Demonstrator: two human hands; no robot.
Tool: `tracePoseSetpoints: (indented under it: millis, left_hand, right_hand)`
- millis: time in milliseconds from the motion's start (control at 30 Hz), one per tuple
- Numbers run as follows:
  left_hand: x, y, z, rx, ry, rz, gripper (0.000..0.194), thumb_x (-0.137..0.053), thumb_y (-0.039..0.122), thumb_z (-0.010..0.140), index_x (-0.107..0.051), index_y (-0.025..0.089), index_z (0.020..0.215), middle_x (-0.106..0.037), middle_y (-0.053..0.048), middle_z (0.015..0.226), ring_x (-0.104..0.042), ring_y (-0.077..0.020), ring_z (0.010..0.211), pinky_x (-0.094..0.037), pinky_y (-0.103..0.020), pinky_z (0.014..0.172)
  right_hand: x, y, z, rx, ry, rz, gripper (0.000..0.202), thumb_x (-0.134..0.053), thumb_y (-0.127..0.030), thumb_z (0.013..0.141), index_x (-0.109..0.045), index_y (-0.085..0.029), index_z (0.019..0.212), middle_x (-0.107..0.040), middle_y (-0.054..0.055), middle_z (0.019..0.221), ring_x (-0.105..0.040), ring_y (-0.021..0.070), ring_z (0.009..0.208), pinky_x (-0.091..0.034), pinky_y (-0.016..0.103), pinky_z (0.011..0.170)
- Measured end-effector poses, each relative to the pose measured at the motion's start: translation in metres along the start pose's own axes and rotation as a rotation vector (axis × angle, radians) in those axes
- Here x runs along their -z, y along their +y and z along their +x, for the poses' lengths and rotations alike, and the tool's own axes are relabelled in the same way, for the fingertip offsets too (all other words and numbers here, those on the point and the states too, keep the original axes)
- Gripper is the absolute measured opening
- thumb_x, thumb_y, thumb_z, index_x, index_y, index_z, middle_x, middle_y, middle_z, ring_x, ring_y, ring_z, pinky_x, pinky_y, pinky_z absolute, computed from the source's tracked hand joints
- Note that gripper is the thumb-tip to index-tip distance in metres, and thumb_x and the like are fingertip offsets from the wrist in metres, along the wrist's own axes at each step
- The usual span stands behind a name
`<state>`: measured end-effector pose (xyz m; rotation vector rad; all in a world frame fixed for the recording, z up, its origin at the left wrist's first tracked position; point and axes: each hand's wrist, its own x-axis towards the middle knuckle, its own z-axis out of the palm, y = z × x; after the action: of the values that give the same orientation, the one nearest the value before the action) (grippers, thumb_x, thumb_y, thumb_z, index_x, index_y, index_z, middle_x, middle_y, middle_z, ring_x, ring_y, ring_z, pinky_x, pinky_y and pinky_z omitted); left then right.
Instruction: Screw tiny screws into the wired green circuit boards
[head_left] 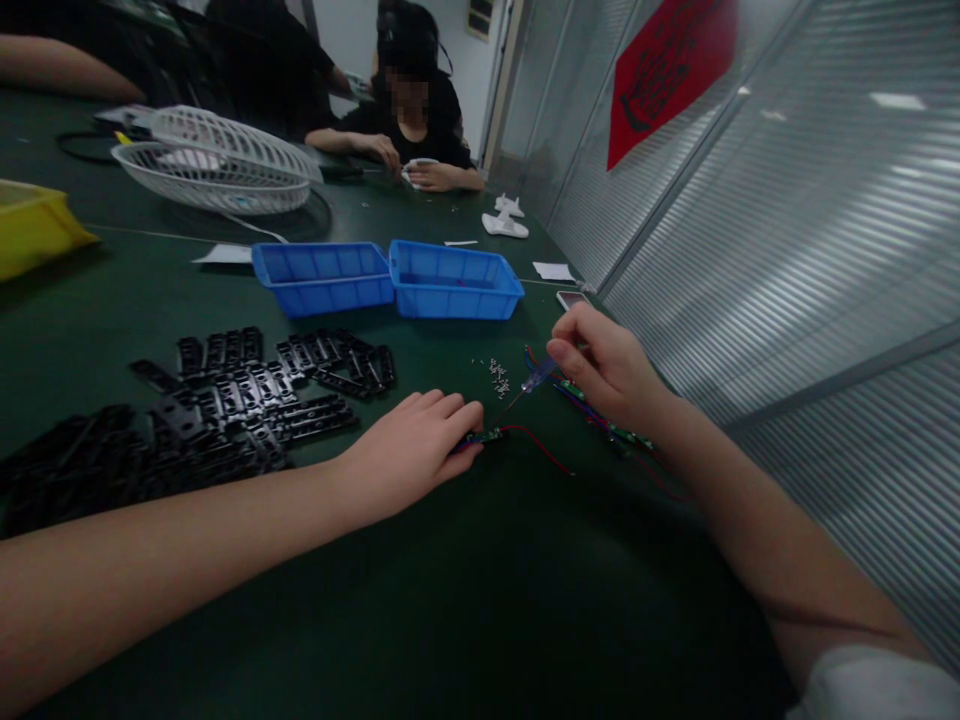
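My left hand (427, 445) is closed on a small green circuit board (491, 436), pinching it close to the table. From the board a red wire (536, 440) curls off to the right. In my right hand (604, 365) is a screwdriver (537, 376) with a clear bluish handle, its thin shaft slanting down and left towards the board. Whether the tip touches the board I cannot tell. Several small screws (499, 377) lie scattered just beyond. Beneath and beside my right hand rest more green boards with red and blue wires (630, 438), partly hidden by it.
Many black plastic parts (255, 400) are heaped on the left. Two blue bins (457, 300) stand ahead, with a white fan grille (217, 170) behind them and a yellow bin (37, 225) at far left. Across the table a person (409, 120) handles a white piece. A glass partition (787, 250) borders the right.
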<state>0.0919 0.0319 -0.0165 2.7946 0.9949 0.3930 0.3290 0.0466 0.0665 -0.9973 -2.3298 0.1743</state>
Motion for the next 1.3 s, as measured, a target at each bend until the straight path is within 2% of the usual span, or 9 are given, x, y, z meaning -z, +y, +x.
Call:
tracePoseSetpoints:
  millis: [200, 300, 400, 500, 600, 700, 833, 1000, 1300]
  left_hand:
    - [0.0, 0.0, 0.0, 0.004, -0.012, -0.01, 0.019, -0.046, 0.036, 0.094, -0.051, 0.019, 0.1, -0.056, -0.005, 0.093, -0.052, -0.0207, 0.086, -0.042, -0.034, 0.076]
    - [0.0, 0.0, 0.0, 0.005, -0.017, -0.011, 0.019, -0.046, 0.036, 0.094, -0.051, 0.019, 0.1, -0.056, -0.004, 0.093, -0.052, -0.0206, 0.086, -0.042, -0.034, 0.077]
    - [0.0, 0.0, 0.0, 0.003, -0.014, -0.009, 0.019, -0.046, 0.036, 0.094, -0.051, 0.019, 0.099, -0.056, -0.004, 0.092, -0.052, -0.0203, 0.085, -0.042, -0.034, 0.075]
    - [0.0, 0.0, 0.0, -0.002, -0.01, -0.005, 0.019, -0.046, 0.036, 0.094, -0.051, 0.019, 0.099, -0.056, -0.004, 0.091, -0.052, -0.0201, 0.084, -0.042, -0.034, 0.074]
    - [0.001, 0.0, 0.0, -0.005, -0.003, -0.006, 0.019, -0.046, 0.036, 0.094, -0.051, 0.019, 0.099, -0.056, -0.004, 0.092, -0.052, -0.0202, 0.084, -0.042, -0.034, 0.074]
    - [0.0, 0.0, -0.001, -0.004, 0.002, -0.003, 0.019, -0.046, 0.036, 0.094, -0.051, 0.019, 0.099, -0.056, -0.004, 0.092, -0.053, -0.0202, 0.085, -0.042, -0.034, 0.074]
    - [-0.002, -0.001, -0.001, -0.005, 0.006, 0.0, 0.018, -0.047, 0.036, 0.093, -0.051, 0.019, 0.099, -0.056, -0.004, 0.091, -0.053, -0.02, 0.084, -0.043, -0.033, 0.073]
    - [-0.001, 0.0, -0.001, -0.005, 0.001, 0.006, 0.018, -0.046, 0.036, 0.094, -0.051, 0.019, 0.1, -0.056, -0.004, 0.092, -0.053, -0.0201, 0.084, -0.042, -0.033, 0.073]
    - [0.0, 0.0, -0.001, -0.005, 0.01, 0.014, 0.02, -0.046, 0.037, 0.094, -0.052, 0.019, 0.099, -0.057, -0.004, 0.091, -0.053, -0.02, 0.085, -0.042, -0.033, 0.074]
  right_hand:
    - [-0.004, -0.001, -0.005, -0.002, -0.089, -0.209, 0.038, -0.037, -0.036, 0.097, -0.04, -0.019, 0.064, -0.036, -0.005, 0.055, -0.034, 0.0084, 0.049, -0.022, 0.027, 0.051]
    - [-0.002, -0.002, -0.005, -0.02, -0.141, -0.194, 0.038, -0.028, -0.036, 0.098, -0.052, -0.019, 0.075, -0.047, -0.001, 0.064, -0.044, 0.0106, 0.058, -0.028, 0.028, 0.056]
    - [-0.002, -0.004, -0.003, 0.056, -0.148, -0.042, 0.041, -0.022, -0.031, 0.098, -0.059, -0.017, 0.089, -0.053, 0.004, 0.084, -0.051, 0.0146, 0.076, -0.038, 0.031, 0.07]
    - [-0.003, -0.007, -0.002, 0.04, -0.131, 0.108, 0.026, -0.031, -0.026, 0.096, -0.055, -0.018, 0.101, -0.052, 0.004, 0.088, -0.05, 0.0147, 0.078, -0.04, 0.031, 0.072]
    - [-0.004, -0.007, -0.003, -0.048, -0.082, 0.241, 0.012, -0.043, -0.027, 0.094, -0.048, -0.021, 0.104, -0.048, 0.0, 0.083, -0.046, 0.0109, 0.067, -0.038, 0.025, 0.055]
    - [-0.004, -0.005, -0.004, -0.063, -0.022, 0.25, 0.012, -0.054, -0.029, 0.09, -0.051, -0.021, 0.099, -0.049, -0.001, 0.083, -0.045, 0.0084, 0.063, -0.032, 0.022, 0.046]
    - [0.0, -0.005, -0.003, -0.062, -0.013, 0.24, 0.014, -0.053, -0.031, 0.092, -0.058, -0.02, 0.099, -0.053, -0.001, 0.082, -0.046, 0.0075, 0.061, -0.033, 0.022, 0.048]
    - [0.008, -0.007, -0.001, -0.037, -0.003, 0.182, 0.015, -0.056, -0.031, 0.09, -0.062, -0.019, 0.095, -0.057, 0.002, 0.087, -0.052, 0.0113, 0.074, -0.042, 0.025, 0.06]
    - [0.004, -0.008, 0.001, 0.0, 0.028, 0.078, 0.018, -0.056, -0.035, 0.09, -0.051, -0.02, 0.081, -0.048, -0.002, 0.074, -0.044, 0.0099, 0.063, -0.035, 0.026, 0.057]
